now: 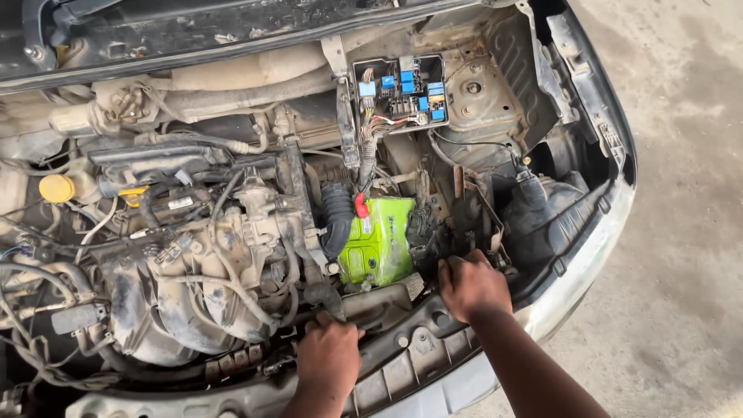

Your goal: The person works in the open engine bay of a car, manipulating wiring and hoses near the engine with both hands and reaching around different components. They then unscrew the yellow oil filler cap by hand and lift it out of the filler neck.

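I look down into the open engine bay of a silver car. A bright green battery (381, 241) with a red terminal cap (361, 206) sits low in the bay, right of the dusty engine (193, 271). My left hand (329, 352) rests, fingers curled, on the front crossmember (410, 348) just below the battery. My right hand (470, 285) reaches into the dark parts at the battery's right side; its fingertips are hidden among brackets and cables, so what it grips is unclear.
An open fuse box (402, 91) with blue relays sits behind the battery, a wire bundle hanging from it. A yellow cap (56, 188) shows at far left. The raised hood (193, 31) spans the top. Concrete floor (681, 232) lies to the right of the bumper (588, 263).
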